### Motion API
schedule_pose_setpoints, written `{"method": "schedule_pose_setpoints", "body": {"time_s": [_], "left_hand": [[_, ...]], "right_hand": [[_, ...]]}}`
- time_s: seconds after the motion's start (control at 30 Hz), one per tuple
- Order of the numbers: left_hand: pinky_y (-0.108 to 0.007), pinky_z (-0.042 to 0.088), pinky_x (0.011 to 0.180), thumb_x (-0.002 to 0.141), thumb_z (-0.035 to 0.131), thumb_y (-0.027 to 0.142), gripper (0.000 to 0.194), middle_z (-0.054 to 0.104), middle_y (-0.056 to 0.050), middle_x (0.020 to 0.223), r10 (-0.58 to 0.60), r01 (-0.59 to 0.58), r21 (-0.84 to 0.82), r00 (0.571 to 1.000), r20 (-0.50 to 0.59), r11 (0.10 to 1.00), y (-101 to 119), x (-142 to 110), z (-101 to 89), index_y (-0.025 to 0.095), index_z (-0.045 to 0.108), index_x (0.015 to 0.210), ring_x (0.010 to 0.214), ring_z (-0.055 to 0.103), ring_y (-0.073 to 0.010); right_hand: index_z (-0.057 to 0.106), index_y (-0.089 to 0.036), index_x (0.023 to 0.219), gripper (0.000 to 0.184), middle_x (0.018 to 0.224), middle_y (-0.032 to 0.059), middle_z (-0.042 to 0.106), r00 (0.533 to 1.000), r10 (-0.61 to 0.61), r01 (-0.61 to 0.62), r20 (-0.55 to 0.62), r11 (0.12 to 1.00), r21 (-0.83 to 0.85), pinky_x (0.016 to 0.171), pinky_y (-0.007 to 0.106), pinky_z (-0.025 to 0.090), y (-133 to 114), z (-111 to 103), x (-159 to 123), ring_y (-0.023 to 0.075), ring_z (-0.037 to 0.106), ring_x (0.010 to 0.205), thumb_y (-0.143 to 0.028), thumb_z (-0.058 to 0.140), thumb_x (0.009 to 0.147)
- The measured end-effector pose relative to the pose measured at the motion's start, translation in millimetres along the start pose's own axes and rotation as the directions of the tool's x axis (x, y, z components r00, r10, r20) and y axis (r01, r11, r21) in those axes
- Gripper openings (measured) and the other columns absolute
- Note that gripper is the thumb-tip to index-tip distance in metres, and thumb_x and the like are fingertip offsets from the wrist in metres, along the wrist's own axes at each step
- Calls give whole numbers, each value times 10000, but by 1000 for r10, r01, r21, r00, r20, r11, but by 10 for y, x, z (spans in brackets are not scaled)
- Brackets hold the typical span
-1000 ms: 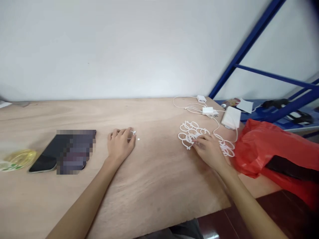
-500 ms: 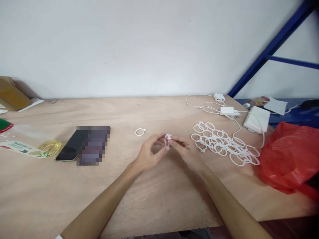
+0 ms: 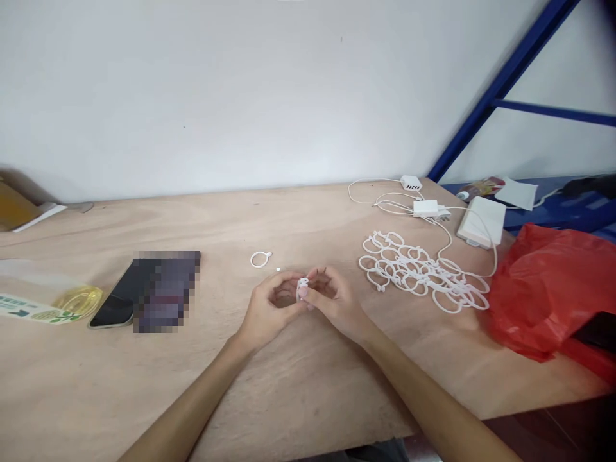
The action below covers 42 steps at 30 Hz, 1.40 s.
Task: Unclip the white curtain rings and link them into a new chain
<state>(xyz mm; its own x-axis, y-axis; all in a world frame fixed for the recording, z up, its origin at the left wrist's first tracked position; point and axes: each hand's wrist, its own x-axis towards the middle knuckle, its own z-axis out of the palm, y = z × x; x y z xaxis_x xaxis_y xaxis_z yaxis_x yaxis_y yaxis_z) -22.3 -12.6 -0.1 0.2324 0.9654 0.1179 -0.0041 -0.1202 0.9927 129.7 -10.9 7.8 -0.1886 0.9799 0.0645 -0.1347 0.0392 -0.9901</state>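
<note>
My left hand (image 3: 269,309) and my right hand (image 3: 332,301) meet above the middle of the wooden table (image 3: 289,398). Both pinch one small white plastic ring (image 3: 302,288) between their fingertips. A single white ring (image 3: 260,259) lies flat on the table just beyond my left hand. A heap of several linked white rings (image 3: 418,273) lies to the right of my right hand, apart from it.
A dark phone (image 3: 115,301) lies at the left, next to a clear packet with a yellow item (image 3: 72,301). White chargers with cables (image 3: 426,207) and a white box (image 3: 480,222) sit at the back right. A red plastic bag (image 3: 553,289) fills the right edge below a blue frame (image 3: 500,83).
My right hand left the heap of rings and came to the middle. My left hand left the single ring on the table. Both now pinch one ring together.
</note>
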Motion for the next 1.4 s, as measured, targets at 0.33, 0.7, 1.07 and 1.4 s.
{"method": "schedule_pose_setpoints", "body": {"time_s": [0.33, 0.7, 1.07, 1.4], "left_hand": [[-351, 540, 819, 641, 815, 261, 335, 711, -47, 850, -68, 70, -47, 997, 45, 996, 10, -18, 47, 165, 650, 916, 818, 669, -198], [-351, 525, 875, 683, 794, 258, 337, 707, -86, 992, 70, -72, 83, 997, 24, 994, -7, -41, 5, 159, 655, 974, 926, 665, -222], [-338, 535, 806, 706, 784, 311, 434, 693, -93, 1000, 122, -132, 107, 989, 88, 985, -26, -64, 34, 146, 650, 1085, 880, 655, -213], [-290, 473, 736, 798, 699, 349, 306, 653, -57, 868, 334, -366, 380, 931, 151, 849, 24, -89, 16, 154, 660, 1031, 790, 585, -170]], "right_hand": [[684, -208, 738, 107, 761, 27, 676, 988, -148, 137, -43, 972, -190, 677, 323, 484, 5, -39, -5, 168, 600, 720, -314, 702, 747], [639, -204, 786, 140, 737, 17, 634, 979, -200, 192, -27, 963, -189, 657, 301, 476, 13, 1, -65, 153, 584, 692, -340, 647, 816], [651, -190, 782, 154, 748, 15, 658, 978, -206, 190, -40, 949, -252, 660, 285, 467, -27, -71, -57, 147, 584, 697, -333, 625, 832], [609, -183, 772, 219, 712, 4, 631, 984, -179, 167, -11, 936, -309, 593, 252, 433, -40, -67, -90, 128, 556, 645, -360, 542, 883]]}}
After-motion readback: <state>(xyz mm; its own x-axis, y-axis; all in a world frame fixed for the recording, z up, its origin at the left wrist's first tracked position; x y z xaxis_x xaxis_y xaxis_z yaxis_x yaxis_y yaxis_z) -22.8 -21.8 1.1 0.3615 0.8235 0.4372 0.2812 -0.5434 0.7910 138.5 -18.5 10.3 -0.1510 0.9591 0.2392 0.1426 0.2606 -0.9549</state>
